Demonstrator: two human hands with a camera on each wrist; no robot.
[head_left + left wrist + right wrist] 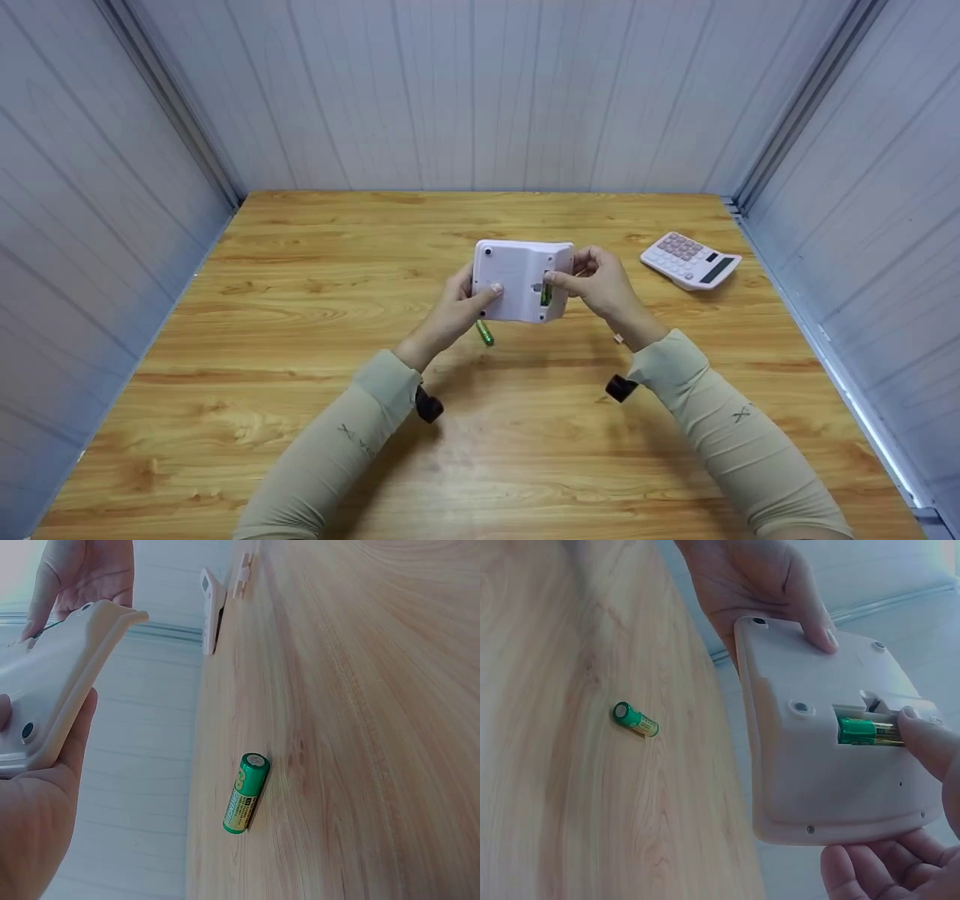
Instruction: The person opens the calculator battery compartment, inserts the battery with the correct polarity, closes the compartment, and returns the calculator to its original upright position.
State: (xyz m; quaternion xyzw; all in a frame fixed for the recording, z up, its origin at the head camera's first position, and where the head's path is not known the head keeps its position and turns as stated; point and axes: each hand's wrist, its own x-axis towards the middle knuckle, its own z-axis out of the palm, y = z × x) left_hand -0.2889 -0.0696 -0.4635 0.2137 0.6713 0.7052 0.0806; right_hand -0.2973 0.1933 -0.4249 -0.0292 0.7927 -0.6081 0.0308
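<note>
A pale pink calculator [510, 281] is held up above the table with its back showing. My left hand [457, 304] grips one end, thumb across the back and fingers behind. In the open battery compartment lies a green and gold battery [866, 730]. The right hand [607, 289] has its thumb on one end of that battery, while its fingers curl behind the calculator's edge. Below, a loose green battery [246, 793] lies on the wooden table; in the head view the calculator partly hides it.
A second calculator [690, 260] lies face up at the right of the table [337, 247]. A small pale battery cover [242, 575] rests nearer the right forearm. Panelled walls [465, 97] stand at the back and both sides.
</note>
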